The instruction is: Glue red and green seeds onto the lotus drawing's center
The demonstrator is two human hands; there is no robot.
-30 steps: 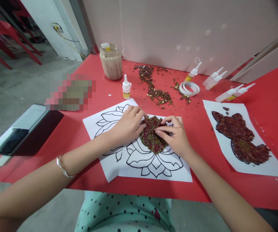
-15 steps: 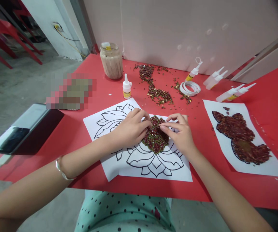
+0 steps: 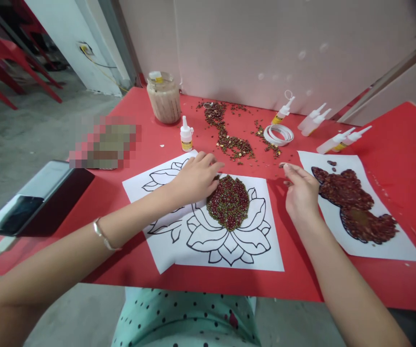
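A white sheet with a black lotus outline (image 3: 229,241) lies on the red table (image 3: 139,260). Its centre is filled with a patch of red and green beans (image 3: 229,201). My left hand (image 3: 193,178) rests on the sheet, its fingers curled against the patch's left edge. My right hand (image 3: 300,190) hovers over the bare table to the right of the sheet, fingers pinched together on something I cannot make out. A loose pile of beans (image 3: 229,137) lies farther back.
A second sheet with a dark bean-filled figure (image 3: 352,205) lies at the right. At the back stand a jar (image 3: 163,96), a small glue bottle (image 3: 186,135), several more glue bottles (image 3: 338,140) and a tape roll (image 3: 278,134). A phone (image 3: 37,197) overhangs the left edge.
My right hand has left the bean patch and moved right and back, off the lotus sheet. My left hand stayed at the patch's left edge.
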